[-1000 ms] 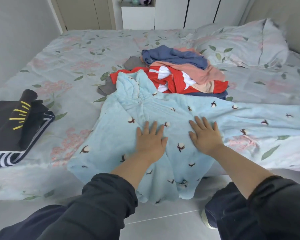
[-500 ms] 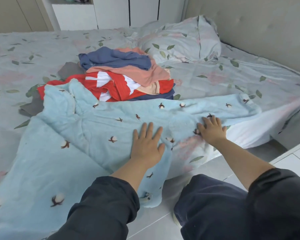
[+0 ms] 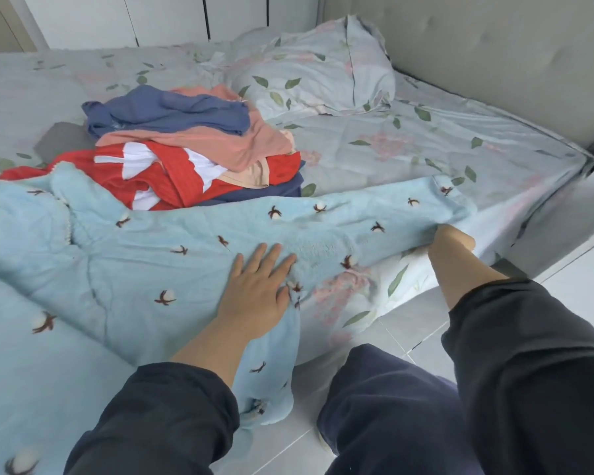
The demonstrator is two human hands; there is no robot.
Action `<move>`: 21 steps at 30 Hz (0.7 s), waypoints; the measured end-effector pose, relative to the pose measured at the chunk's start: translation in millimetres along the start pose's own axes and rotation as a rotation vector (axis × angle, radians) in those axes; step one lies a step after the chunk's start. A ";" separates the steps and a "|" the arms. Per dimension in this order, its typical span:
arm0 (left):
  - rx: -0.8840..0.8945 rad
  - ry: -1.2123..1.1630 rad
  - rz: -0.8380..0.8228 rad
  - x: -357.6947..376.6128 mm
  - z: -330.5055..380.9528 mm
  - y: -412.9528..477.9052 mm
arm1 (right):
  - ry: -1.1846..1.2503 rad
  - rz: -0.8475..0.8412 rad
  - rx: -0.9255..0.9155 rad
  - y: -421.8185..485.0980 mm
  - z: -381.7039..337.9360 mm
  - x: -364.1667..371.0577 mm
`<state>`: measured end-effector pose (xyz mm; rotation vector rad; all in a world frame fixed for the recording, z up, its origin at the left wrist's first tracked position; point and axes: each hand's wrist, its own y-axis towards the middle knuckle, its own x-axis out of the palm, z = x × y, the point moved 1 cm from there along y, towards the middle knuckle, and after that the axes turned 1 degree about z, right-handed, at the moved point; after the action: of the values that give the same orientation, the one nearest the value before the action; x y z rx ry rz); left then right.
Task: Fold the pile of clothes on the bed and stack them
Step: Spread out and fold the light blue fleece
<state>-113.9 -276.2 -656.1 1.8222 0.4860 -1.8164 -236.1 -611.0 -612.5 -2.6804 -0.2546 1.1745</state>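
- Across the bed (image 3: 408, 145), fleece garment (image 3: 134, 255) lies spread for folding.
- Left hand (image 3: 258, 293), flat, anchors its body.
- Right hand (image 3: 451, 240) grips the sleeve (image 3: 374, 214), likely to fold inward.
- Pile (image 3: 192, 145) lies just behind.

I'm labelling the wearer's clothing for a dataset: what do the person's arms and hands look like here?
Both the left hand and right hand are bare, with no gloves, rings or watch visible. The left sleeve and right sleeve are plain black fabric, ending well short of the wrists so the forearms show. No logos or markings can be seen.
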 end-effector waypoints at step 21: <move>-1.002 -2.043 0.385 -129.1 -144.0 -169.4 | 0.229 -1.220 -0.973 -344.4 -80.3 29.5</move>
<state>-102.0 -42.1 -550.6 -0.7950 0.0614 -1.6217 -182.9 -281.3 -492.8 -2.2745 -2.4242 0.3119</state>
